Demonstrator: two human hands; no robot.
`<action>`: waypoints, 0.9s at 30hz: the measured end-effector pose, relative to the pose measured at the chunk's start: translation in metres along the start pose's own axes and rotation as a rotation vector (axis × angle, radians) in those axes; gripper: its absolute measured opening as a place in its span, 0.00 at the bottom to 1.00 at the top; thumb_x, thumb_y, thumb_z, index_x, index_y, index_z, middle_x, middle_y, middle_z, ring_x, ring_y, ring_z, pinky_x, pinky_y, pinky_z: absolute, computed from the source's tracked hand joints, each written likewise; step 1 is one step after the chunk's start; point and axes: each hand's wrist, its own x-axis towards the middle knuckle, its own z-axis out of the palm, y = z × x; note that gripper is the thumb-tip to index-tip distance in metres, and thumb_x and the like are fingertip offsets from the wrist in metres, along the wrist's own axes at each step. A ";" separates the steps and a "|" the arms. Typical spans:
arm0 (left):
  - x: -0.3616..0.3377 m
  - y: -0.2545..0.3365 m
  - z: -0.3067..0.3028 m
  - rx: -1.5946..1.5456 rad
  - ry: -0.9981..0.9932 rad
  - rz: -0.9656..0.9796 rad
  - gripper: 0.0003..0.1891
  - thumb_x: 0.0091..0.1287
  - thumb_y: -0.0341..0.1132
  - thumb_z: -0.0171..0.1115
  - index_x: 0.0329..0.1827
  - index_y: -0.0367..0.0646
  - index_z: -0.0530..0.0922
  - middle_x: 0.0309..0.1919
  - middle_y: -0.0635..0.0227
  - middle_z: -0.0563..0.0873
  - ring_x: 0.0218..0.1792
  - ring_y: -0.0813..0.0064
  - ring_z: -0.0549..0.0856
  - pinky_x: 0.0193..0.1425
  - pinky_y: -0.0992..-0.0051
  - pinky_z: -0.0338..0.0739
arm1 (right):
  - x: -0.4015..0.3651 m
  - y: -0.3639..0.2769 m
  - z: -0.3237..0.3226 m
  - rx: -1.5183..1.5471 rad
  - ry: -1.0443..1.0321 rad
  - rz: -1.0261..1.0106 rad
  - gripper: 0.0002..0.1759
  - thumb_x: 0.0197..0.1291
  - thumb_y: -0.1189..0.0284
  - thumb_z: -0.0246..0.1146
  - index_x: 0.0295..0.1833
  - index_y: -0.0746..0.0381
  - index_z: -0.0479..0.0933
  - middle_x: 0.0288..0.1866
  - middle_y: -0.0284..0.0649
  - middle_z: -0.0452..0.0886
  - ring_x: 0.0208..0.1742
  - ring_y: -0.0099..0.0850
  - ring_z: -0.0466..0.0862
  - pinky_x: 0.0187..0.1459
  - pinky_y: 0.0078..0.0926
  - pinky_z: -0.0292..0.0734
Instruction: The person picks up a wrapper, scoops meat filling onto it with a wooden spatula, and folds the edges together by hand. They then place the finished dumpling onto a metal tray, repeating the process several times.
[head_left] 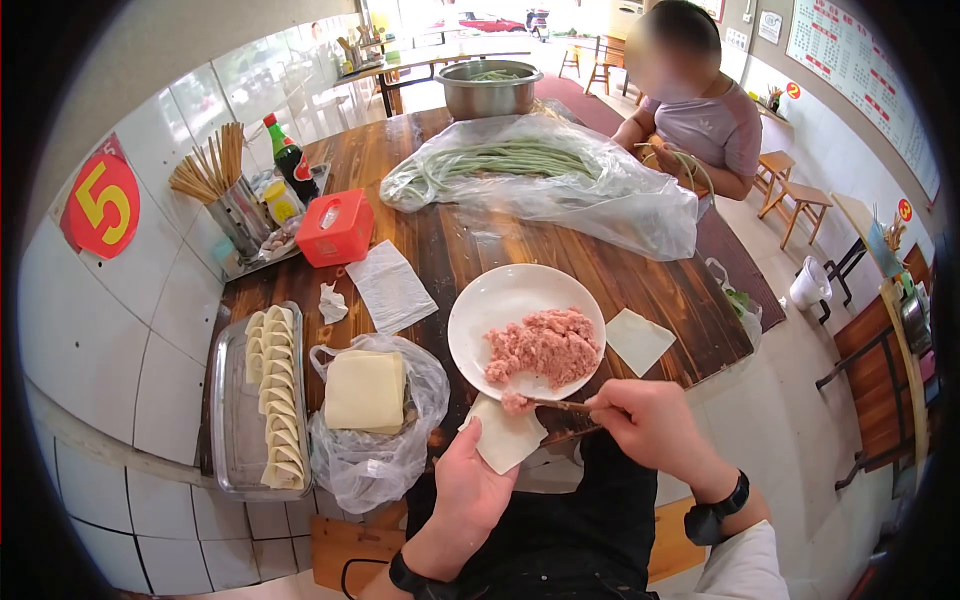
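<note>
My left hand (470,490) holds a square wonton wrapper (506,436), which lies over the fingers with the thumb at its edge. In my right hand (648,425) is a thin brown stick (562,404), pinched between thumb and fingers. A small lump of minced meat (517,403) sits on the stick's tip, right over the upper edge of the wrapper. Just beyond both hands stands a white plate (475,305) with a large heap of pink minced meat (543,345). A stack of wrappers (365,390) rests on a plastic bag (385,475); left of it, a glass tray (235,440) holds a row of folded wontons (280,400).
A loose wrapper (639,342), paper napkin (392,287) and red tissue box (335,228) lie on the wooden table (420,235). Farther back are bagged long beans (520,160), a metal pot (489,95), chopsticks (215,170) and a bottle (290,160). Another person (700,120) handles beans.
</note>
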 end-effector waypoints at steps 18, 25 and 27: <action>0.006 0.005 -0.015 -0.038 -0.059 -0.063 0.25 0.83 0.37 0.36 0.78 0.34 0.57 0.75 0.52 0.68 0.75 0.55 0.69 0.82 0.53 0.62 | -0.026 0.010 0.008 -0.019 0.220 -0.125 0.05 0.57 0.76 0.69 0.38 0.56 0.83 0.26 0.34 0.80 0.24 0.37 0.82 0.24 0.31 0.74; 0.008 0.007 -0.018 -0.089 -0.043 -0.059 0.25 0.82 0.37 0.38 0.77 0.34 0.60 0.75 0.52 0.69 0.77 0.55 0.67 0.83 0.52 0.58 | 0.017 0.017 0.024 -0.402 0.187 -0.288 0.07 0.49 0.77 0.66 0.36 0.55 0.79 0.27 0.33 0.79 0.24 0.36 0.83 0.23 0.32 0.74; 0.009 0.008 -0.018 -0.091 -0.047 -0.062 0.25 0.82 0.37 0.39 0.77 0.34 0.60 0.75 0.52 0.69 0.77 0.55 0.67 0.83 0.52 0.58 | 0.019 0.015 0.022 -0.442 0.105 -0.291 0.08 0.47 0.77 0.65 0.34 0.54 0.78 0.26 0.33 0.79 0.24 0.36 0.83 0.23 0.33 0.73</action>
